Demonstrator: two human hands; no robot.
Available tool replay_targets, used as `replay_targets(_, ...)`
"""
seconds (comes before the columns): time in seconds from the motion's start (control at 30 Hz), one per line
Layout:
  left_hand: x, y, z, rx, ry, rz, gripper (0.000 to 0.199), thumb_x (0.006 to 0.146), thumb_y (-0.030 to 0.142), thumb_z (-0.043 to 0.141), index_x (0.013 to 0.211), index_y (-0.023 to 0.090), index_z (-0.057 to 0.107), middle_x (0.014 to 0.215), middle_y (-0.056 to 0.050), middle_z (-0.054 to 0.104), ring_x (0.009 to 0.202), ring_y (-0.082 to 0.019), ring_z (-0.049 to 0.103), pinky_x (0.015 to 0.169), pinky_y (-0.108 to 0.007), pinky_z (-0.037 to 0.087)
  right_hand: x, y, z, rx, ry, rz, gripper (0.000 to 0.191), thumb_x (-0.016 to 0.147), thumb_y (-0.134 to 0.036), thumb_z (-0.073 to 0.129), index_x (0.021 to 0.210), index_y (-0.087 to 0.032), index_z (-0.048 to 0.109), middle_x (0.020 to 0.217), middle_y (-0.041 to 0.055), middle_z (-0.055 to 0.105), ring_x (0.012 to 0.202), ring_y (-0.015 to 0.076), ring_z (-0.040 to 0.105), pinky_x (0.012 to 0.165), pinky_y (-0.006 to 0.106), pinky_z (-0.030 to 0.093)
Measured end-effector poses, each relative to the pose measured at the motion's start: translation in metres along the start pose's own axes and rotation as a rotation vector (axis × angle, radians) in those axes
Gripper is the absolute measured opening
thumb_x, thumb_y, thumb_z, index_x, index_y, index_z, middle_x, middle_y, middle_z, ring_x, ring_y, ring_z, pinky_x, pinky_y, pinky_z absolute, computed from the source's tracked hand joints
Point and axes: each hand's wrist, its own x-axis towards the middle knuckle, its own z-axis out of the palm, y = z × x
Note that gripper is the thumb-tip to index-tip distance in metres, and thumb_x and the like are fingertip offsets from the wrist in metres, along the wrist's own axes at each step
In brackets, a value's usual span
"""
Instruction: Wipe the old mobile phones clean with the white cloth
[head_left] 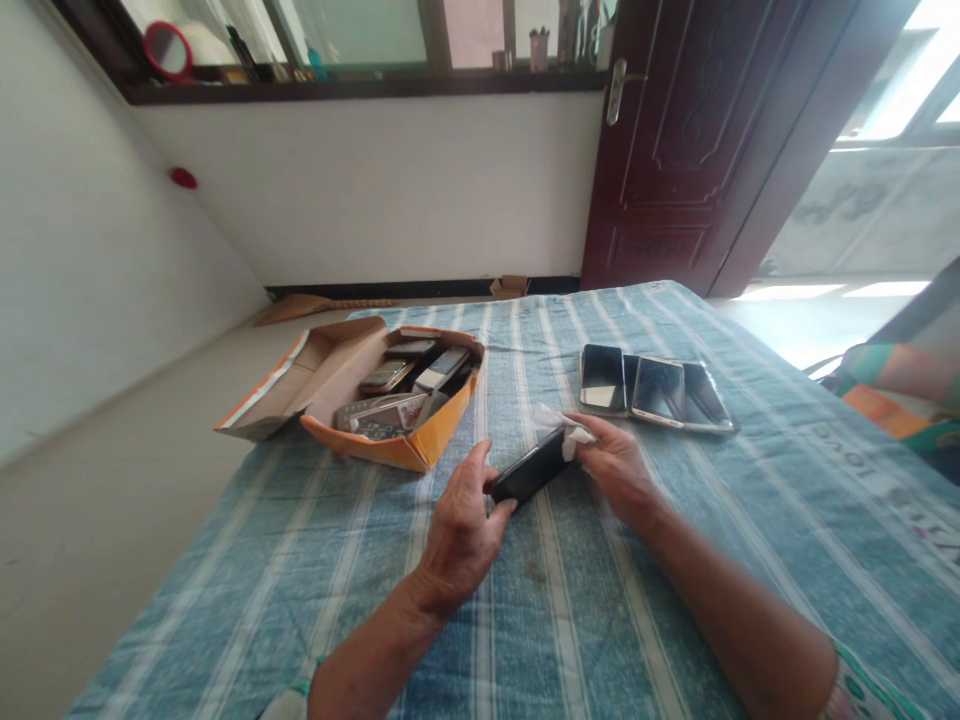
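Between my hands a black mobile phone (529,470) is held tilted above the striped cloth. My left hand (463,525) grips its lower left end, thumb on the near edge. At the other end, my right hand (616,465) pinches a white tissue (577,440) against the phone's upper right corner. To the left stands an open orange cardboard box (431,440) holding several old phones, among them a silver one (441,370). Beyond my right hand, several phones lie close together, including a dark-screened phone (602,377) and a white-framed phone (658,390).
A blue and white striped cloth (517,620) covers the table. The box's flap (289,385) spreads out leftward. A broom (300,306) lies on the floor by the wall, with a dark red door (667,170) at the back. Colourful fabric (900,390) hangs at the right edge.
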Motion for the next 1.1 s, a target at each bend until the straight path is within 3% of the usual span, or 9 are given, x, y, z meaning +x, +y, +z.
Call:
replay_targets(0.17,0.001,-0.003,0.001,0.019,0.049,0.067,0.059,0.078,0.012,0.063,0.132,0.017,0.040,0.091,-0.003,0.065,0.084,-0.019,0.066,0.080,-0.033,0.056,0.000,-0.008,0.004,0.074,0.076,-0.048,0.030,0.072,-0.021,0.066,0.101,-0.021,0.074,0.097,0.0029,0.074,0.091,0.0208,0.067,0.086,0.036,0.050)
replay_targets(0.33,0.004,-0.004,0.002,0.082,0.108,0.177,0.050,0.080,0.012,0.059,0.128,0.013,0.044,0.089,-0.006,0.065,0.080,-0.020,0.065,0.075,-0.033,0.056,-0.006,-0.028,0.010,0.001,0.105,-0.218,0.027,0.073,-0.013,0.064,0.097,-0.024,0.074,0.094,0.0005,0.074,0.088,0.0180,0.067,0.082,0.031,0.051)
replay_targets(0.53,0.010,0.007,-0.007,0.173,0.135,0.332,0.024,0.087,0.018,0.056,0.111,0.012,0.056,0.088,-0.010,0.067,0.080,-0.025,0.062,0.073,-0.038,0.054,-0.016,-0.042,0.021,-0.096,0.087,-0.433,0.033,0.078,-0.004,0.059,0.101,-0.024,0.071,0.091,0.0003,0.070,0.086,0.0149,0.066,0.078,0.027,0.052)
replay_targets(0.73,0.018,0.023,-0.021,0.016,0.109,0.266,0.017,0.092,0.024,0.055,0.105,0.015,0.061,0.089,-0.007,0.069,0.081,-0.021,0.063,0.075,-0.034,0.051,-0.027,-0.049,0.032,-0.176,-0.002,-0.600,0.033,0.087,-0.005,0.053,0.112,-0.022,0.067,0.100,0.0059,0.066,0.092,0.0163,0.065,0.081,0.028,0.053)
replay_targets(0.93,0.023,0.025,-0.032,-0.116,0.071,0.185,0.013,0.089,0.022,0.059,0.100,0.020,0.065,0.092,-0.003,0.070,0.085,-0.018,0.064,0.076,-0.030,0.050,-0.033,-0.055,0.035,-0.387,-0.108,-0.815,0.040,0.090,-0.003,0.044,0.122,-0.018,0.059,0.107,0.0110,0.063,0.101,0.0212,0.061,0.085,0.036,0.054)
replay_targets(1.1,0.025,0.023,-0.034,-0.166,0.021,0.156,0.010,0.088,0.021,0.059,0.094,0.019,0.067,0.085,-0.002,0.069,0.080,-0.017,0.063,0.074,-0.028,0.049,-0.030,-0.054,0.032,-0.512,-0.108,-0.883,0.038,0.092,-0.005,0.041,0.124,-0.017,0.058,0.105,0.0123,0.064,0.098,0.0227,0.062,0.081,0.038,0.055)
